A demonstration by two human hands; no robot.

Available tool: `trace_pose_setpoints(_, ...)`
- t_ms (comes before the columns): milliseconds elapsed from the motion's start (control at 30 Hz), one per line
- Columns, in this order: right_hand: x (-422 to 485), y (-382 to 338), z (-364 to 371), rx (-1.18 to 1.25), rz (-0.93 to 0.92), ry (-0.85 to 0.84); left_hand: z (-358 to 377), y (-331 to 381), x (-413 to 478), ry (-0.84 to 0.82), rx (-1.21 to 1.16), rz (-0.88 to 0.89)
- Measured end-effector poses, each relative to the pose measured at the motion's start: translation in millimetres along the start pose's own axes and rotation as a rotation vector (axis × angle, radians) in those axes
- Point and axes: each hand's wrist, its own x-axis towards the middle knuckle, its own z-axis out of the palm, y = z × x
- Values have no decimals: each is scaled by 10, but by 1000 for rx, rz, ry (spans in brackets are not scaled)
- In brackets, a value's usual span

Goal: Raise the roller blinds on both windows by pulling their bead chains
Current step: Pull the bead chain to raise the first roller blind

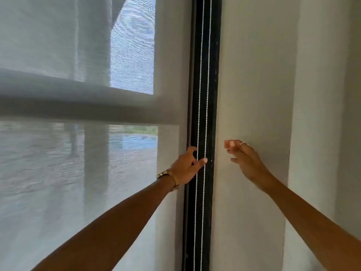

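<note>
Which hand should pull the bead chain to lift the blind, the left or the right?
Probably the left hand. Its fingers are already at the bead chain by the dark frame, seemingly closing on a strand. The right hand is open, off to the side against the wall, touching nothing.

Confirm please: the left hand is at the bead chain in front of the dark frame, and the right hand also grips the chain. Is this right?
Not quite. The head view shows the left hand at the bead chain in front of the dark frame, as you say. The right hand does not grip it: it is open, apart from the chain, in front of the white wall.
</note>
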Motion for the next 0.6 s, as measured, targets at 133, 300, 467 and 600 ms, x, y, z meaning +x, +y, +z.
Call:
trace_pose_setpoints(133,195,156,33,-170,-15,-91,243,41,426,141,-154,-143)
trace_pose_setpoints(300,481,272,69,-122,-62,-142,409,-86,668,212,-265,-166)
trace_pose_setpoints(467,617,236,120,18,-174,4,213,44,762,207,-599,-136)
trace_pose_setpoints(600,709,189,98,95,-116,15,-228,316,1059,299,-642,-119)
